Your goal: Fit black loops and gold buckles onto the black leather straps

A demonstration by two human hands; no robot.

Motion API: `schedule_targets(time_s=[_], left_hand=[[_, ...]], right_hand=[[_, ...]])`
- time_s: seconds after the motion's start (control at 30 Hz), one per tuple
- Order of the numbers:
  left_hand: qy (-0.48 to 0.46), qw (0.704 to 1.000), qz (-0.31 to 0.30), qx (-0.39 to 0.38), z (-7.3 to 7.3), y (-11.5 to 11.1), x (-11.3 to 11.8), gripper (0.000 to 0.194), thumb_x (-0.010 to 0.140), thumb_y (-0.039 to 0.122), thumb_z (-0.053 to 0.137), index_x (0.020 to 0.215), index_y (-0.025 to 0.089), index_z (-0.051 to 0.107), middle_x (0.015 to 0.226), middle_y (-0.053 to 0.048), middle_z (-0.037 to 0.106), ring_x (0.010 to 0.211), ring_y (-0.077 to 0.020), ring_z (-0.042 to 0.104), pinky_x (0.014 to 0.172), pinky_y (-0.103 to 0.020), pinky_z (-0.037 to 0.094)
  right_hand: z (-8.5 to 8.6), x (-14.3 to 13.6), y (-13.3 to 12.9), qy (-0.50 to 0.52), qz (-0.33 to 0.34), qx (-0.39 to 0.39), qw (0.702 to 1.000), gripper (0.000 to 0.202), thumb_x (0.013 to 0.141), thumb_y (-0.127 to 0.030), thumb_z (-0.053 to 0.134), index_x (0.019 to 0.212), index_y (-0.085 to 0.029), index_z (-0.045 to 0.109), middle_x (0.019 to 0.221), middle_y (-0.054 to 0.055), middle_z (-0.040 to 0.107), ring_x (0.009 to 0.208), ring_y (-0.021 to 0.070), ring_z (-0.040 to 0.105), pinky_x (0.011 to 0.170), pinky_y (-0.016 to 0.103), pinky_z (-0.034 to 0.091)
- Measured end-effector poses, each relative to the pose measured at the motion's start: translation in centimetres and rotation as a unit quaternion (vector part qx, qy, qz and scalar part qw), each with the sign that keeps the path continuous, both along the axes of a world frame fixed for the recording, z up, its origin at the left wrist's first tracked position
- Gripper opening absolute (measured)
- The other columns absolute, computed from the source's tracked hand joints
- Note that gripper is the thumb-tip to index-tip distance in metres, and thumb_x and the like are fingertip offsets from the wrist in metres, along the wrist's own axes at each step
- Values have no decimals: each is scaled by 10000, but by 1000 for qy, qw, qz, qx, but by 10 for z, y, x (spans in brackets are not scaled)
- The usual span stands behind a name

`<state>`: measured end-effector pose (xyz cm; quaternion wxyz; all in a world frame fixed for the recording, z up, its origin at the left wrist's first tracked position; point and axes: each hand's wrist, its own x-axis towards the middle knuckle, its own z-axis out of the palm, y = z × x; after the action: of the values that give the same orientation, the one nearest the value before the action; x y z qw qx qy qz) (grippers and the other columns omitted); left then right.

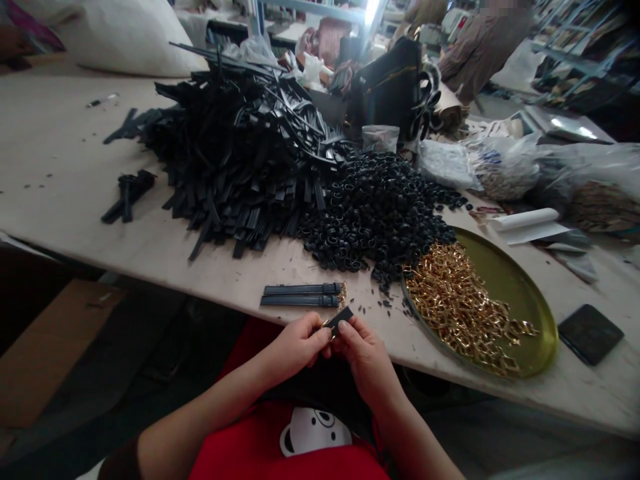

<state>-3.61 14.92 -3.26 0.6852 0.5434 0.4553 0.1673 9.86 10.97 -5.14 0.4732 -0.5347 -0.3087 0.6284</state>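
At the table's front edge, my left hand (303, 341) is closed around a small gold buckle (325, 324), much of it hidden by the fingers. My right hand (367, 350) pinches a short black strap (342, 320) that meets this buckle; its lower part is out of sight. Just beyond my hands, two finished-looking black straps (300, 296) with gold buckles lie side by side. Farther back are a large heap of loose black straps (240, 153) and a pile of small black loops (370, 207). Gold buckles (455, 300) fill part of a round tray (543, 333) on the right.
A few black straps (127, 195) lie apart on the left of the table (65, 160). A dark square pad (591, 333) sits right of the tray. Behind stand a black bag (385, 87), plastic bags (505, 167) and a white sack (130, 33). Another person's sleeve (480, 53) shows at the back.
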Motion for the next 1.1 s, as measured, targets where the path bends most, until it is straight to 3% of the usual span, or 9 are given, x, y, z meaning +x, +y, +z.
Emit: schedule_targets(time_s=[0.07,0.23,0.43,0.67,0.77,0.87,0.93,1.0,1.1], left_hand=[[8,1000,7,-10,-2,-2,1,222,812,368,417,728,163,440,598,35,512,430,-60,379,412,-176,292],[44,997,6,67,7,-13,-1,204,807,301,425,675,157,484,598,31,491,491,-76,424,441,-179,314],[27,997,-31,66,30,-23,-11,308,784,441,490,669,156,468,551,35,523,442,-72,403,406,-180,282],[-9,996,-17,88,25,-17,-11,312,786,364,502,1023,163,478,614,43,537,509,-94,477,456,-185,359],[19,994,-40,100,19,-12,-6,251,820,376,438,888,155,536,586,41,504,494,-84,444,457,-183,331],[32,996,2,83,13,-6,0,258,826,400,419,855,160,511,540,58,473,461,-81,401,442,-182,308],[33,996,14,80,10,-1,3,254,831,403,414,858,166,504,525,66,463,457,-81,391,449,-183,307],[37,996,18,83,9,6,4,238,831,394,419,835,170,499,514,70,459,454,-80,392,463,-187,311],[46,994,24,92,10,16,6,223,828,384,426,799,173,497,510,71,455,460,-86,405,481,-195,320]], right_hand=[[0,-2,-5,-105,-20,56,993,190,819,-353,500,780,-175,556,668,1,564,606,124,515,582,251,418],[4,1,-19,-338,-46,259,904,67,790,-245,535,772,-202,583,770,30,578,759,164,530,711,299,425],[19,-2,-25,-130,29,94,987,182,756,-357,585,733,-185,530,658,-21,554,598,118,496,555,230,412],[25,29,-4,-187,129,137,964,373,844,-476,401,745,-169,588,643,9,575,612,137,526,585,255,414],[20,62,36,-424,21,156,892,346,846,-457,397,793,-169,580,653,21,579,618,155,532,592,271,398],[13,80,76,-690,13,118,714,240,839,-362,450,803,-161,577,779,79,617,705,187,558,622,285,372],[6,80,93,-762,41,84,641,184,828,-306,475,801,-151,570,801,108,618,708,200,563,610,289,359],[0,77,99,-773,54,80,627,132,816,-261,490,812,-149,561,811,113,611,702,201,561,602,289,353],[-8,77,97,-739,50,116,662,99,809,-241,486,820,-162,545,828,85,596,728,188,552,622,278,363]])
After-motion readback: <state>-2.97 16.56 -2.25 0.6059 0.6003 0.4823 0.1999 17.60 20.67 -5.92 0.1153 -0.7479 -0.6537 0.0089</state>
